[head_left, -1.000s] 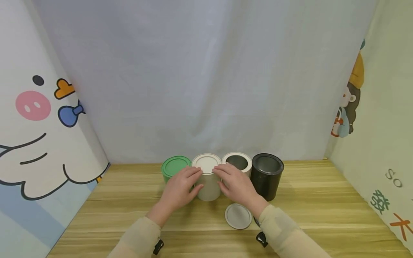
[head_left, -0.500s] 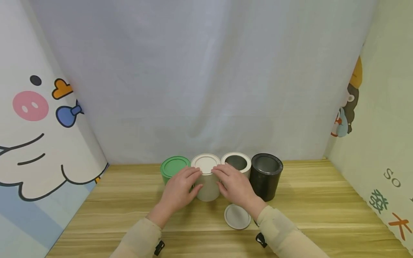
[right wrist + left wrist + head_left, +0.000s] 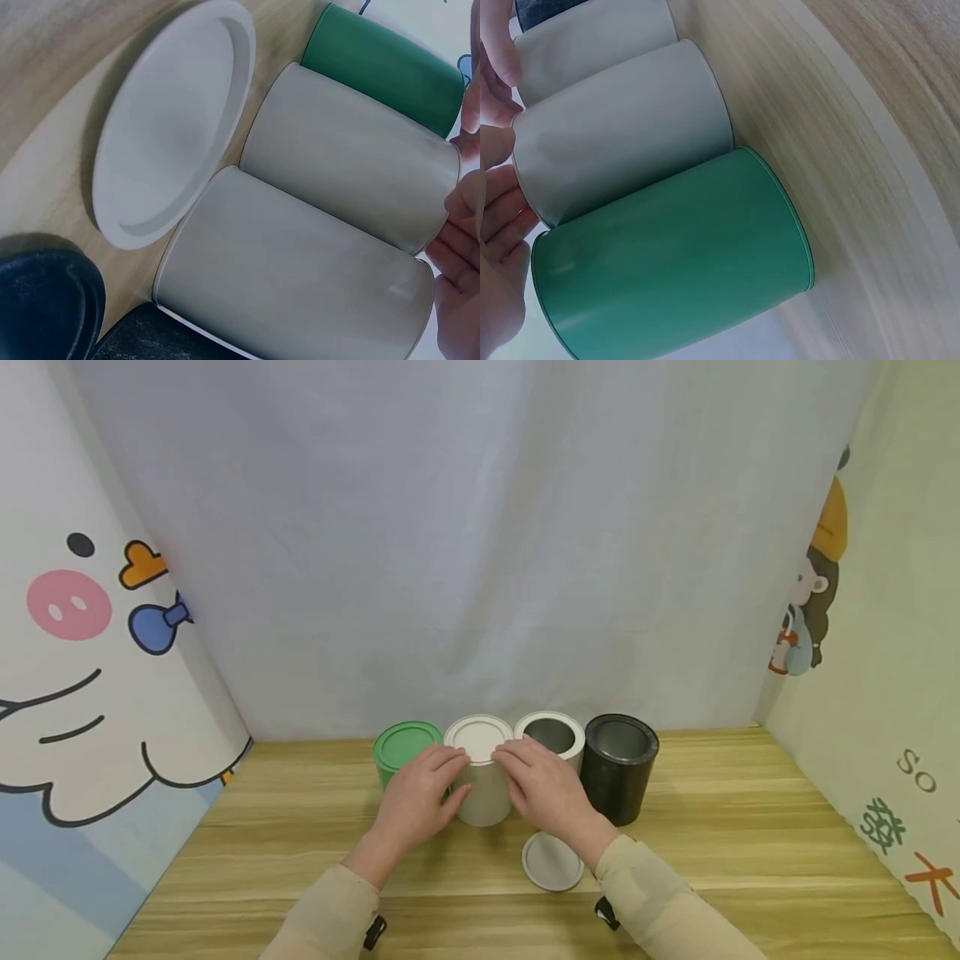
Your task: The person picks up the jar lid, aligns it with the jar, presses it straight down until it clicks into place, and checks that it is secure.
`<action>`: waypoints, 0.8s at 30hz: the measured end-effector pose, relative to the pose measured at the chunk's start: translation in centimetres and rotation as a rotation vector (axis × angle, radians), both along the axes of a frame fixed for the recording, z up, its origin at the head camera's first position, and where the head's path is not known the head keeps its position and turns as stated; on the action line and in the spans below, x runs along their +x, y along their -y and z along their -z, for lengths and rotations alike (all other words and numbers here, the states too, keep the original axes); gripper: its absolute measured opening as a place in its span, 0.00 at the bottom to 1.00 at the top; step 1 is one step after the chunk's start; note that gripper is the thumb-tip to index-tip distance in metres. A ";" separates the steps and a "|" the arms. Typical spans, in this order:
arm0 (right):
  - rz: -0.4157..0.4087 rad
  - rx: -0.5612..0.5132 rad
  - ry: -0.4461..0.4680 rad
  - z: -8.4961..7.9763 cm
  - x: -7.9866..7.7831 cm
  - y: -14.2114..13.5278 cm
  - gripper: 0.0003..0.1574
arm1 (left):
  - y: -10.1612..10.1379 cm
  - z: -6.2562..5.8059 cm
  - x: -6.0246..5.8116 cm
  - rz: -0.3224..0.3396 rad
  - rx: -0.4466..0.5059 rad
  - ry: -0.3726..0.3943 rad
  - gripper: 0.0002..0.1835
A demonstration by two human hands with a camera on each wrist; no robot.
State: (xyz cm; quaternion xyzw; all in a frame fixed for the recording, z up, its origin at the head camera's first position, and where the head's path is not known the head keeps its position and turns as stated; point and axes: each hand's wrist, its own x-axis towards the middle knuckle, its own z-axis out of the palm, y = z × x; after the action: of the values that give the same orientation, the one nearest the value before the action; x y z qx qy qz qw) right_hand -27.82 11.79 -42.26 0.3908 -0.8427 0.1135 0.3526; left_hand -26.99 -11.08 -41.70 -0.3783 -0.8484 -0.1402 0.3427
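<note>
A pale grey can [image 3: 483, 802] stands in the middle of a row, its cream lid [image 3: 480, 739] on top. My left hand [image 3: 420, 797] rests its fingertips on the lid's front left edge, with the thumb lower, beside the can's side. On the front right edge lie the fingertips of my right hand [image 3: 551, 789], mirroring the left. Both hands have their fingers extended and close together. Next to the left hand is a green can [image 3: 671, 262] with a green lid [image 3: 408, 747]. Behind the right hand stands an uncovered pale can [image 3: 292, 262], its dark inside showing.
At the row's right end is a black can [image 3: 618, 789] with its top uncovered. A loose grey lid [image 3: 552, 862] lies on the wooden table [image 3: 712, 827] in front of the cans. Near it, the right wrist view shows a dark round lid [image 3: 45, 300]. A pale curtain [image 3: 450, 552] hangs behind.
Both hands keep their place at the lid's edge, and the cans stand as before. Only the head view shifts slightly.
</note>
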 end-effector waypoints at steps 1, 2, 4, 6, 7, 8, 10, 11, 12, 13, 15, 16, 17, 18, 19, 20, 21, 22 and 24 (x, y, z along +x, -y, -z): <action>0.002 0.000 0.002 0.0 0.0 0.0 0.21 | 0.0 0.0 0.0 0.001 0.001 -0.001 0.19; 0.004 0.000 0.004 0.0 0.0 0.0 0.21 | -0.1 -0.1 -0.1 0.000 -0.001 -0.002 0.19; 0.009 0.000 0.009 0.0 0.0 -0.1 0.21 | -0.1 -0.2 -0.1 0.000 -0.009 -0.006 0.19; 0.014 -0.001 0.013 0.1 0.0 -0.1 0.22 | -0.2 -0.2 -0.1 -0.002 -0.022 -0.009 0.19; 0.016 -0.002 0.016 0.1 0.1 -0.1 0.22 | -0.2 -0.2 -0.1 -0.003 -0.029 -0.008 0.20; 0.016 -0.003 0.016 0.2 0.1 -0.2 0.22 | -0.2 -0.2 -0.1 -0.005 -0.035 -0.006 0.20; 0.017 -0.002 0.016 0.3 0.2 -0.2 0.23 | -0.2 -0.2 -0.1 -0.008 -0.044 0.001 0.20; 0.015 -0.001 0.016 0.3 0.2 -0.2 0.24 | -0.2 -0.1 -0.1 -0.008 -0.044 0.005 0.20; 0.014 0.002 0.017 0.3 0.2 -0.2 0.24 | -0.2 -0.1 -0.1 -0.006 -0.042 0.009 0.20; 0.012 0.005 0.017 0.3 0.3 -0.3 0.24 | -0.1 -0.1 -0.1 -0.006 -0.040 0.012 0.20; 0.007 0.011 0.013 0.3 0.4 -0.4 0.26 | -0.1 -0.1 -0.1 -0.005 -0.032 0.016 0.20; 0.004 0.013 0.014 0.3 0.4 -0.4 0.26 | -0.1 0.0 -0.2 -0.006 -0.027 0.017 0.20; 0.001 0.015 0.016 0.3 0.5 -0.5 0.26 | -0.1 0.0 -0.2 -0.007 -0.021 0.021 0.20; -0.002 0.017 0.015 0.3 0.6 -0.5 0.27 | -0.2 0.0 -0.1 -0.010 -0.016 0.024 0.20; -0.005 0.018 0.016 0.2 0.6 -0.6 0.27 | -0.2 0.0 -0.1 -0.013 -0.011 0.027 0.20; -0.007 0.020 0.017 0.2 0.7 -0.6 0.27 | -0.2 0.0 -0.1 -0.016 -0.007 0.030 0.20; -0.009 0.021 0.018 0.2 0.7 -0.7 0.28 | -0.2 -0.1 -0.1 -0.018 -0.003 0.033 0.20; -0.011 0.022 0.021 0.2 0.8 -0.8 0.28 | -0.2 -0.1 0.0 -0.022 -0.003 0.035 0.20; -0.017 0.019 0.024 0.2 0.8 -0.9 0.28 | -0.2 -0.2 0.1 -0.022 0.001 0.041 0.20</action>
State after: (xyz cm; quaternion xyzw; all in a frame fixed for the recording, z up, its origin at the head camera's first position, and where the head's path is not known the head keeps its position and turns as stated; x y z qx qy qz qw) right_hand -26.99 12.70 -42.46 0.3999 -0.8445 0.1130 0.3379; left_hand -26.90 -10.84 -41.47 -0.3659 -0.8593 -0.1442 0.3271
